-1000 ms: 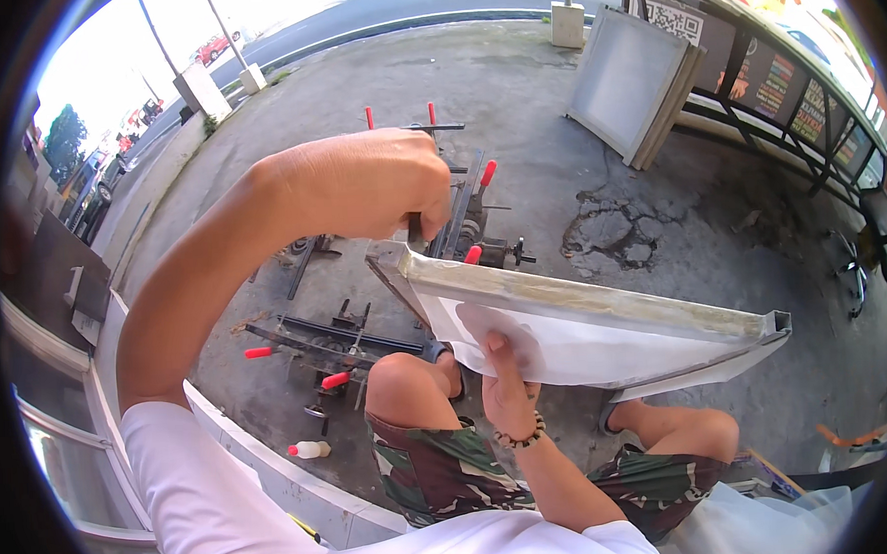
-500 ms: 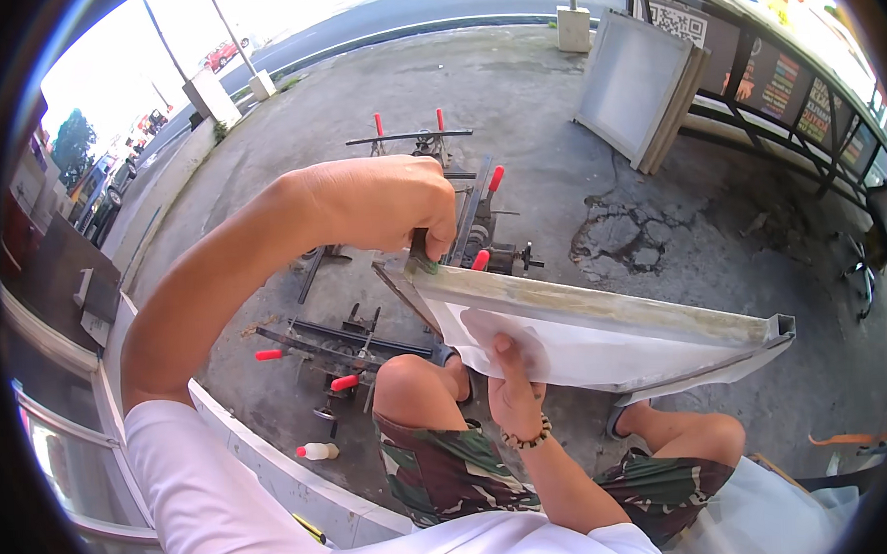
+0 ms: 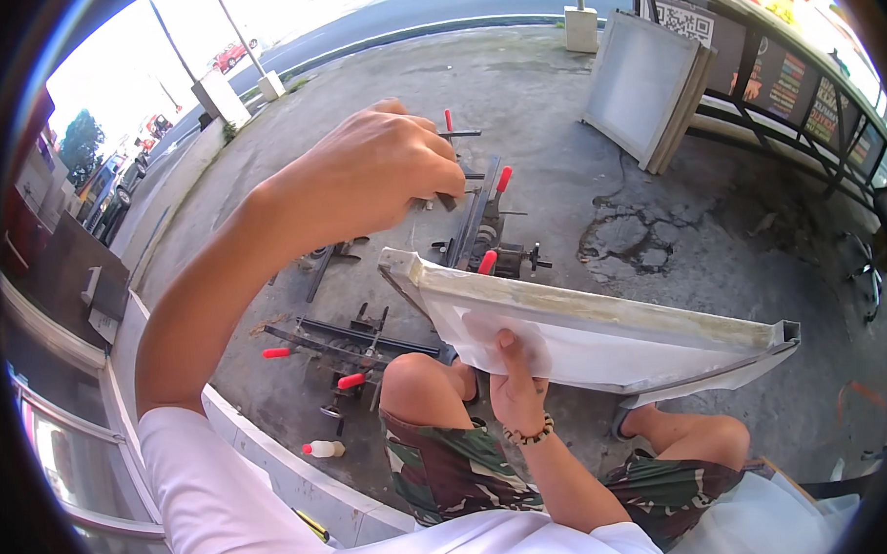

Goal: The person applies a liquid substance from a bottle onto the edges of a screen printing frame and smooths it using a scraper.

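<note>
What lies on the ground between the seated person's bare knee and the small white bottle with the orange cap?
In the head view, between the knee and the bottle lies a dark metal clamp with a red handle, on bare concrete.

White sleeves, camouflage shorts, beaded bracelet

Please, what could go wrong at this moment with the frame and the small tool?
1. The framed screen rests over the knees, steadied only by the right hand under its mesh; it might tip or slide off.
2. The left hand, raised above the frame's corner, pinches a small dark tool; a slip could perhaps pierce the mesh or nick the fingers underneath.
</note>
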Available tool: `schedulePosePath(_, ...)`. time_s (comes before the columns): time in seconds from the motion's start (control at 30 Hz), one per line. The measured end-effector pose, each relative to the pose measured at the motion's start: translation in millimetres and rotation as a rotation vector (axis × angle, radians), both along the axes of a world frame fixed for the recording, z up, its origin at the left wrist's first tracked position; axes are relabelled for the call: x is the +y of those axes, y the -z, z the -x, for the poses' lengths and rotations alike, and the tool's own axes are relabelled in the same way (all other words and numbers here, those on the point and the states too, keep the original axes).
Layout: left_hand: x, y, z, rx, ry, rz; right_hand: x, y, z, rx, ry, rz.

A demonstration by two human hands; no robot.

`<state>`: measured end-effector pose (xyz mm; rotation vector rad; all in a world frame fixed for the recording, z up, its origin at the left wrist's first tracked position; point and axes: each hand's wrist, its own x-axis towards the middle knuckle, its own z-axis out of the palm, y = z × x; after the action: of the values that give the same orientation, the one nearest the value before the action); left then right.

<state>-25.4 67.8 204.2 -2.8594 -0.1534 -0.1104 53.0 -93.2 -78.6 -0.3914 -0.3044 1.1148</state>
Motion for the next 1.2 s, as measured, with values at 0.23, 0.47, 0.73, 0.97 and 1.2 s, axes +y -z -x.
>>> schedulePosePath(0.23,-71.8,39.4,20.5,-0.494,-0.391,0.357,2.5,0.4,0.4,-0.199,0.117,0.041)
schedulePosePath(0.47,-95.1,84.8,5.0,-0.447,-0.602,0.1,-2.2,-12.3,1.6,-0.009,0.1,-0.019)
schedulePosePath(0.73,-82.2,47.2,-6.9,-0.244,-0.593,0.083,-8.3,-22.6,-4.4,0.036,0.054,-0.063)
schedulePosePath(0.97,-105.6,72.5,2.3,-0.245,-0.693,0.007,-6.6,-20.3,-5.3,0.159,0.064,-0.037)
schedulePosePath(1.2,-96.4,62.3,-6.0,-0.345,-0.619,0.056,-9.6,-17.5,-1.1,0.11,0.028,-0.058)
